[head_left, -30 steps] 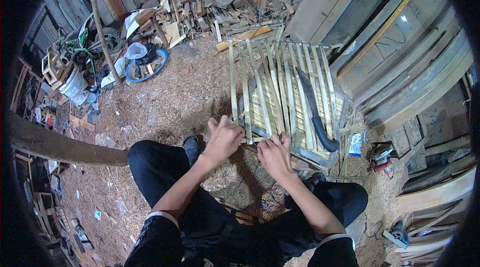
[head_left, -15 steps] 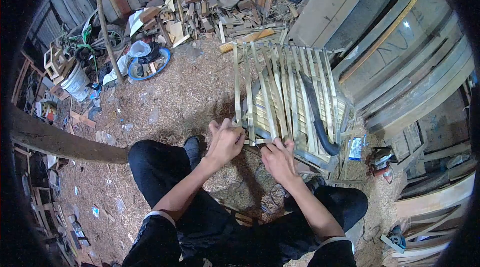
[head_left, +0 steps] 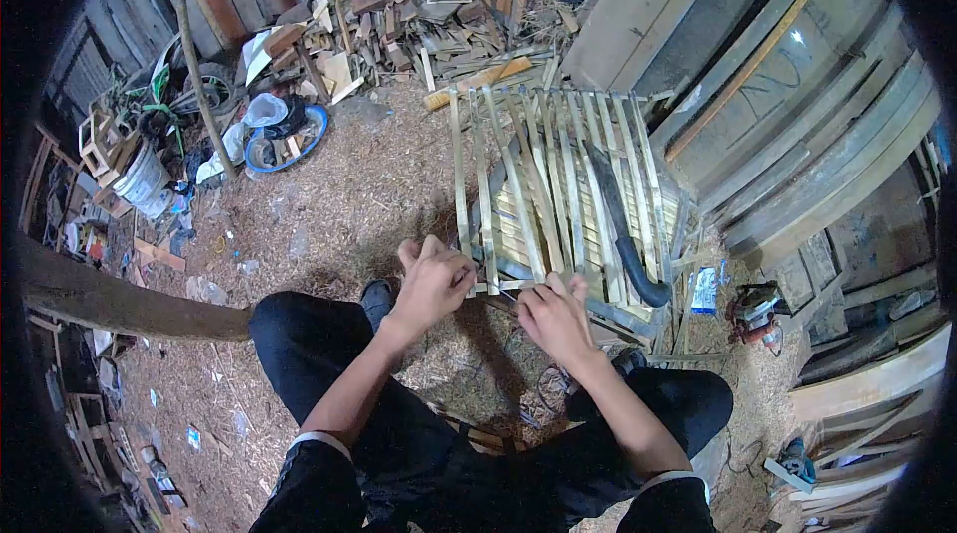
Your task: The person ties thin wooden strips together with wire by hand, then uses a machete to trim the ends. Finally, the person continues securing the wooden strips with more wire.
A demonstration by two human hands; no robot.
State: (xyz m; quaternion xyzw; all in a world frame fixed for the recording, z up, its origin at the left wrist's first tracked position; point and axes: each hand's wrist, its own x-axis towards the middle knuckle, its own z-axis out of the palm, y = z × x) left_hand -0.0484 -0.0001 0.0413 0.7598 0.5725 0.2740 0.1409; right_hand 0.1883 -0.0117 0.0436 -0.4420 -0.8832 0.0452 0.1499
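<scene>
A frame of thin pale slats point(head_left: 485, 204) lies in front of me, with a dark curved-handled tool point(head_left: 620, 224) across its right part. My left hand point(head_left: 434, 279) is just off the frame's near left corner, its fingers curled together; whether something small is between them is hidden. At the near edge, my right hand point(head_left: 555, 317) has its fingers pinched by the crosspiece point(head_left: 510, 286). What those fingers hold cannot be made out.
A wooden post point(head_left: 130, 294) crosses the left side. Behind are a blue basin point(head_left: 317, 139), a white bucket point(head_left: 147, 184) and scrap wood point(head_left: 399, 29). Boards lean at the right, near a red-and-black power tool point(head_left: 758, 314).
My left hand has moved slightly left, away from the crosspiece and the slat's end. The right hand stays at the near edge. The view has shifted a little.
</scene>
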